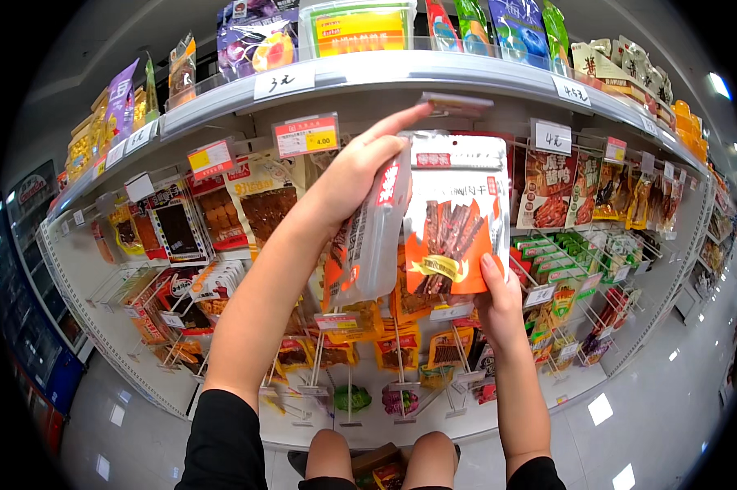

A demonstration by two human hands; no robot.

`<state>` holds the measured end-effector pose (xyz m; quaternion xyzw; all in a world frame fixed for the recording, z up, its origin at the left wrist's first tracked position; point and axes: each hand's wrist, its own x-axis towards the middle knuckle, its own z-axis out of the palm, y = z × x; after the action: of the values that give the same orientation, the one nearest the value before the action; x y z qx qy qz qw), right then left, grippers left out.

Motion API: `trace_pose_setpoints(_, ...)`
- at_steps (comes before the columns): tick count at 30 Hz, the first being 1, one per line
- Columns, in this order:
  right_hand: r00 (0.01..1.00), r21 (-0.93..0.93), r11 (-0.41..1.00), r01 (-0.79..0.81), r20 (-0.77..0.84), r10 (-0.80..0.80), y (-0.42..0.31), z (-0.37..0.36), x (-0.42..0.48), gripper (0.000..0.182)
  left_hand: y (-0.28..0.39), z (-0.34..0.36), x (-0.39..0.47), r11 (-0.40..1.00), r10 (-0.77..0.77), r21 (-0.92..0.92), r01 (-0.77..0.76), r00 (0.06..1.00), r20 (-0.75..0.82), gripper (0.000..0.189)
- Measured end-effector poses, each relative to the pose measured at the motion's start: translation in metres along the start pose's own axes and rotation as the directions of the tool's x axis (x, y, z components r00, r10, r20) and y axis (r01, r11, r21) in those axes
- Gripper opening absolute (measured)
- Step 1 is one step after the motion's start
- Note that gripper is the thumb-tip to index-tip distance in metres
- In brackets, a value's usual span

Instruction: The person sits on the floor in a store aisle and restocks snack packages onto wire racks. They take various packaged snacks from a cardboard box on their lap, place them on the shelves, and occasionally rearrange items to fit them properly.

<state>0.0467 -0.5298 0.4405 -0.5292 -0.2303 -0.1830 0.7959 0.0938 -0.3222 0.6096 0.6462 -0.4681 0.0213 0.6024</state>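
Observation:
My right hand grips the lower right edge of a white and orange jerky pouch, thumb on its front. The pouch is upright and faces me, with dark meat strips pictured on it. My left hand holds a second, similar pouch by its upper part, turned nearly edge-on; some fingers are hidden behind it. Its extended index finger reaches a tilted, blurred price-tag holder under the upper shelf. Whether either pouch still hangs on a hook cannot be seen.
The upper shelf edge curves above my hands, bearing bagged snacks and price cards. Hooks with hanging packets flank both arms, and more hooks project lower down. An open carton with packets stands between my knees on the tiled floor.

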Motion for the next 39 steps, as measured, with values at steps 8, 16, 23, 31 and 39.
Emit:
trace_pose_setpoints(8,1.0,0.034,0.999,-0.006,0.029,0.005,-0.009,0.014,0.018,0.039,0.004,-0.002,-0.002,0.999,0.028,0.026,-0.028,1.0,-0.002,0.059)
trace_pose_setpoints(16,0.999,-0.047,0.998,-0.038,-0.008,0.038,-0.013,0.024,0.016,0.04,0.009,0.004,-0.002,0.998,0.0,0.058,0.003,0.999,-0.046,0.059)
trace_pose_setpoints(23,0.996,0.047,0.998,-0.043,0.077,0.04,-0.01,0.013,0.018,0.039,0.001,-0.003,-0.001,0.995,0.028,0.092,-0.022,0.998,-0.063,0.059)
trace_pose_setpoints(31,0.997,0.059,0.996,-0.067,0.053,0.064,0.0,0.001,0.029,0.039,-0.005,-0.001,0.001,0.989,-0.016,0.146,0.026,0.997,-0.07,0.058)
trace_pose_setpoints(39,0.99,-0.022,0.991,-0.13,-0.064,0.128,0.016,-0.021,0.048,0.044,-0.047,0.017,0.01,0.729,-0.048,0.671,0.135,0.988,-0.146,0.051)
